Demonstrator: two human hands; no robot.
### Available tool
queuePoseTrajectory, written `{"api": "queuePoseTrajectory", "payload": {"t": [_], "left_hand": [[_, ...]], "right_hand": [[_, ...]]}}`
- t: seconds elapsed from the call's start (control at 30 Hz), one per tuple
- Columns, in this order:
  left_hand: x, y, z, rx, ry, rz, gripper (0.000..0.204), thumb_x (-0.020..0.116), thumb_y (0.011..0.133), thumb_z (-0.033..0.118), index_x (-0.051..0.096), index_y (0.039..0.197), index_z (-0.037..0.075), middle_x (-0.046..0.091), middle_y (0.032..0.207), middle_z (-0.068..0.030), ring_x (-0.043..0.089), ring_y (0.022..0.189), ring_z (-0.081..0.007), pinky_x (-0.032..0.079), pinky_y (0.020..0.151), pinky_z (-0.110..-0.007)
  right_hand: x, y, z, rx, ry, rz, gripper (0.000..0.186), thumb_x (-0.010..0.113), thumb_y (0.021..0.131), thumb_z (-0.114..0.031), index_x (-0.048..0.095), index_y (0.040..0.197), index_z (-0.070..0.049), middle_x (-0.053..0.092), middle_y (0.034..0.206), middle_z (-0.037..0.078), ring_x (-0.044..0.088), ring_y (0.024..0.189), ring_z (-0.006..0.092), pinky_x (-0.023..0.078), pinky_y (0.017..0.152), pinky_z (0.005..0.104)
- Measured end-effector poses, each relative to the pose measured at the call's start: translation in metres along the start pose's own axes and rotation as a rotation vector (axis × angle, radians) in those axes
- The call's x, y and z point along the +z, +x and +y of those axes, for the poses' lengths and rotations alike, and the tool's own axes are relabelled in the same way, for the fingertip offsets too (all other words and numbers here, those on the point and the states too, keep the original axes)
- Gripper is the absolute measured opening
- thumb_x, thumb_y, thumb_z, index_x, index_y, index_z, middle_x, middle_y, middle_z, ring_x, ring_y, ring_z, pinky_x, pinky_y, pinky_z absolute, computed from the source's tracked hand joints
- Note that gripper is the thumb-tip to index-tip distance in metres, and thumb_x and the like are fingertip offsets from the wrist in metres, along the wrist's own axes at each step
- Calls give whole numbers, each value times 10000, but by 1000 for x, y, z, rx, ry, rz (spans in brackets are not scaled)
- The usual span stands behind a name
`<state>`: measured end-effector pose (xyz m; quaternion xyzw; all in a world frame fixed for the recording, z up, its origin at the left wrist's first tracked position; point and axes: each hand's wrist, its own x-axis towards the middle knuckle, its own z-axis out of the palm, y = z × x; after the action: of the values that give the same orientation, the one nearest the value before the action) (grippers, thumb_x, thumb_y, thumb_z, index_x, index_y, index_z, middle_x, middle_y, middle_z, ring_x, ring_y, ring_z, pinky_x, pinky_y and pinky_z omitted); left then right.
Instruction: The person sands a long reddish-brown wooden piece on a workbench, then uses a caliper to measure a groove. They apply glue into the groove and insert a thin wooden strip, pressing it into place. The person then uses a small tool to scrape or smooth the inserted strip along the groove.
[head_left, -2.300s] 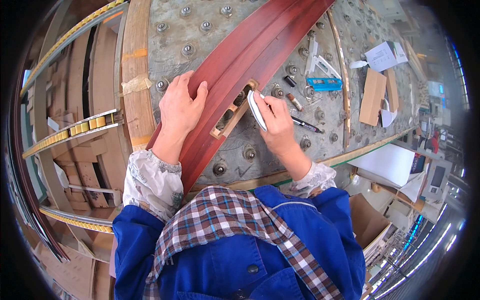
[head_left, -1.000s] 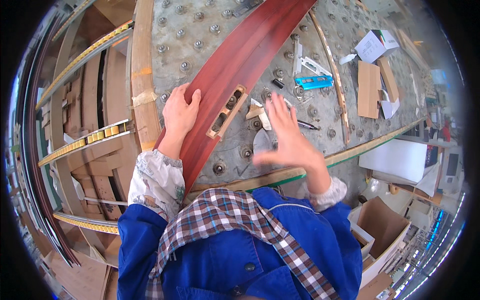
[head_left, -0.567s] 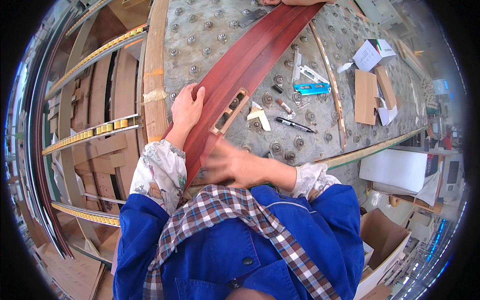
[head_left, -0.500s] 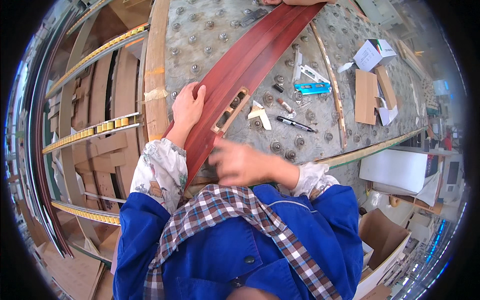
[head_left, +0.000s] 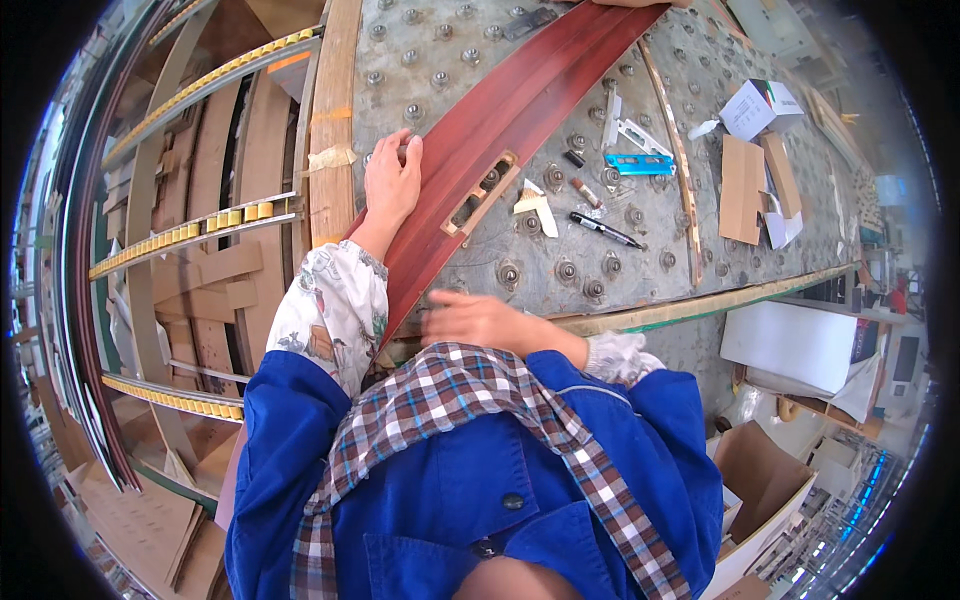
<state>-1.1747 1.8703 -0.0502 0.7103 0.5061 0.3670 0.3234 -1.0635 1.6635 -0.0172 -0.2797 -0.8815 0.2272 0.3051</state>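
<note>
A long dark-red wooden panel (head_left: 520,95), with grooves along its length, lies slantwise across the worktable. A rectangular cut-out (head_left: 480,195) with pale bare edges opens at its right side. My left hand (head_left: 393,190) lies on the panel's left edge, fingers stretched out, level with the cut-out. Beside the panel's near end my right hand (head_left: 475,322) hovers close to my apron, its fingers loosely extended and holding nothing that I can see. To the right of the cut-out are a pale L-shaped scrap (head_left: 537,207), a black marker (head_left: 606,230) and a small brown-and-white tube (head_left: 587,192).
Metal ball rollers stud the grey table (head_left: 450,110). A blue level-like tool (head_left: 640,164), a white box (head_left: 762,108) and cardboard pieces (head_left: 740,190) lie to the right. Another person's arm (head_left: 640,3) touches the panel's far end. A roller rack (head_left: 200,235) stands at left.
My right hand has drawn back from the panel's edge toward my body and slowed. The fingers of my left hand have shifted slightly on the panel edge. The view has tilted a little.
</note>
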Motion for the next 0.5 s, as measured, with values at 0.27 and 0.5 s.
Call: {"api": "queuePoseTrajectory", "payload": {"t": [0.27,0.5], "left_hand": [[-36,-56,36,597,189,-150,372,670,869,161,582,1177,-27,568,1290,-191,524,1214,-365,405,1031,-454],[-27,-102,47,508,435,-268,416,741,794,237,622,1128,20,416,1464,-165,384,1350,-363,248,1088,-529]], "right_hand": [[17,-98,-59,892,-388,587,446,783,721,-148,664,1146,-91,625,1180,123,605,1045,312,470,913,420],[22,-101,-68,1004,-24,614,451,797,714,-96,653,1141,-64,638,1034,120,633,903,271,509,737,323]]}}
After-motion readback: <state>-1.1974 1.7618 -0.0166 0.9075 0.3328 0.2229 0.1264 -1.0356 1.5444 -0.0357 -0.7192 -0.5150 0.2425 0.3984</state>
